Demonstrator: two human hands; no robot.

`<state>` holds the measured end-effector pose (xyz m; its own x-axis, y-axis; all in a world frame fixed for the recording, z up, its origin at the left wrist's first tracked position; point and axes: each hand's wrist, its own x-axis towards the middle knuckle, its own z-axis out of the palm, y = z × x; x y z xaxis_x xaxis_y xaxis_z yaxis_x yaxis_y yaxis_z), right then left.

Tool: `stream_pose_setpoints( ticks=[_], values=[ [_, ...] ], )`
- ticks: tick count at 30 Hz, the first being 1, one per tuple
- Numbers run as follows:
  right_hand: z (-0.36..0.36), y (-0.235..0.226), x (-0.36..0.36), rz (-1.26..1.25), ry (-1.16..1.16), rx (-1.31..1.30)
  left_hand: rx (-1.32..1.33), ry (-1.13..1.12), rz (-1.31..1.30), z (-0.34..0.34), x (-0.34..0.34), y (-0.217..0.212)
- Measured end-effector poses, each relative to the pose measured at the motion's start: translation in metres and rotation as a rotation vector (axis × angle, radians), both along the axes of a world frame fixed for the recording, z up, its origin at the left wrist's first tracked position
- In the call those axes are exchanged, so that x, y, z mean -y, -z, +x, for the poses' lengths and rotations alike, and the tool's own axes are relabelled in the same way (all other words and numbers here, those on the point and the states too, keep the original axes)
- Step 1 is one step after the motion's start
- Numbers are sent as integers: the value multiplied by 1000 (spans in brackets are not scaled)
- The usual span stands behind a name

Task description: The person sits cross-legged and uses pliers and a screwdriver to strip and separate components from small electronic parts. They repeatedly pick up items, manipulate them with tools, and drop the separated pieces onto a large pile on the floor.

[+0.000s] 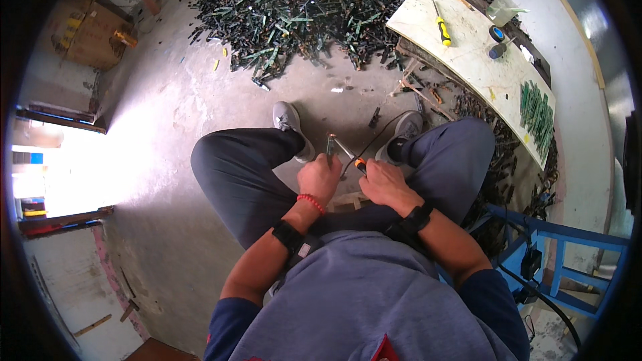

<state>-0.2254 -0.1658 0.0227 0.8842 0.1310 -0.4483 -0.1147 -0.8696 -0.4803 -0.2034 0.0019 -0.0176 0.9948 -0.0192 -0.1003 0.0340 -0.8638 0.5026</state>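
Note:
Between my knees, my left hand (319, 180) is closed round a narrow green circuit board strip (330, 147), which points up and away from me. My right hand (386, 184) grips a soldering iron (360, 163) by its orange and black handle. The iron's metal shaft slants up to the left, and its tip is close to the far end of the strip. Whether the two touch is too small to tell. A dark cable (374, 138) curves near the iron and past my right shoe.
A large heap of dark and green strips (294, 13) covers the floor ahead. At right, a pale board (461, 60) bears a yellow screwdriver (443, 30), a tape roll (495, 33) and stacked green strips (537, 113). A blue frame (575, 232) stands near my right elbow; a cardboard box (93, 37) sits far left.

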Motion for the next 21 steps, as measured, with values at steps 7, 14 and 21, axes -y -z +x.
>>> stream_pose_setpoints(
  ticks=[7, 14, 21],
  values=[
    [3, -2, 0, -4, -9, -67, -17, 22, 25, -1, -2, 8],
    [2, 5, 0, 82, 30, -64, -21, 36, 30, -2, -1, 5],
    [1, 13, -2, 115, 25, -34, -45, 26, 38, -4, -1, 7]
  ],
)
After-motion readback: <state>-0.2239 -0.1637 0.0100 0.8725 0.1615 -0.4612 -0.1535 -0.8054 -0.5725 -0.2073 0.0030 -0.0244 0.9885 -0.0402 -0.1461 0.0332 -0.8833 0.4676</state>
